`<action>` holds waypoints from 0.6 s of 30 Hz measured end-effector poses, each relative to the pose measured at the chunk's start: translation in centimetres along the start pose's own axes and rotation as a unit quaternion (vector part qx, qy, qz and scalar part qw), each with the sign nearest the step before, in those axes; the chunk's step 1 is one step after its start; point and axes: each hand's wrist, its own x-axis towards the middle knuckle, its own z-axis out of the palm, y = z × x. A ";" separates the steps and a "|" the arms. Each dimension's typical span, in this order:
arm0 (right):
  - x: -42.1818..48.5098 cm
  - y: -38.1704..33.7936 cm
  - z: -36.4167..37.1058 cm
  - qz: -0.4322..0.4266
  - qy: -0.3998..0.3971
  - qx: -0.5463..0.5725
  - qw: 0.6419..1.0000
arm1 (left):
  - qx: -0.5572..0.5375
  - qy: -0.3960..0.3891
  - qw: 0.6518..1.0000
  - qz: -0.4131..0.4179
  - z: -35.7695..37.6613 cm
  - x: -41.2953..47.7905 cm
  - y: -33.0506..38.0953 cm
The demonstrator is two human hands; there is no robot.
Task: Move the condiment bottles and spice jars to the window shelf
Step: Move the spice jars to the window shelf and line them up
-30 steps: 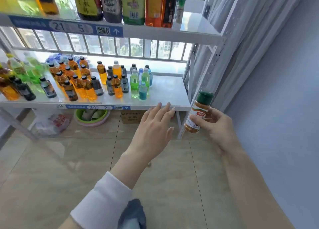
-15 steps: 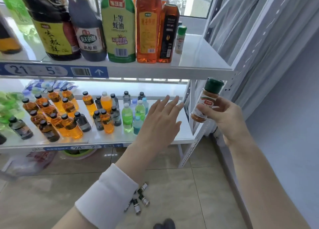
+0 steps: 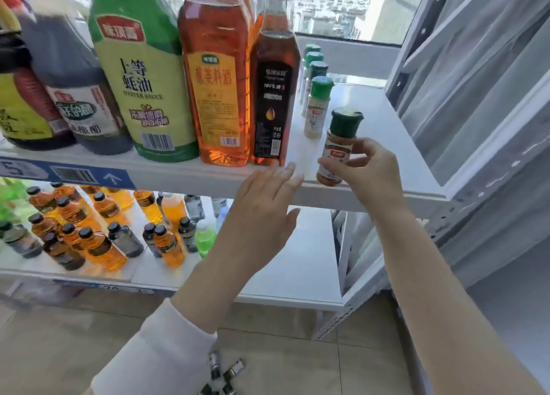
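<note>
Holds a spice jar upright just over the front edge of the window shelf, base at the lip; cannot tell whether touching. Pinches it round the labelled middle with thumb and fingertips of the right hand, a narrow grip closed on the jar.

Looks small, rigid and light, with orange-brown powder under a dark green flip cap. Smooth-sided, so probably a little slippery; glass or plastic, cannot tell. Best taken at mid-body, below the cap, never by the cap itself, which might pop open. Tall for its base, so likely tippy on setting down.

Just behind, shows a row of green-capped jars running back beside a dark oil bottle. Spreads the left hand wide, holding nothing, fingertips near the shelf's front lip. Below, small drink bottles crowding the lower shelf.
</note>
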 end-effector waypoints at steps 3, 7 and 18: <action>2.6 0.9 1.1 -0.014 -0.007 -0.026 1.000 | 0.003 0.006 1.000 -0.016 0.5 1.1 -0.7; 4.4 2.0 2.0 -0.023 -0.004 -0.044 0.999 | 0.009 0.022 1.000 -0.014 1.1 1.9 -1.1; 4.9 3.0 3.2 -0.043 -0.008 -0.030 0.999 | 0.010 0.039 0.999 -0.012 2.3 1.9 -1.0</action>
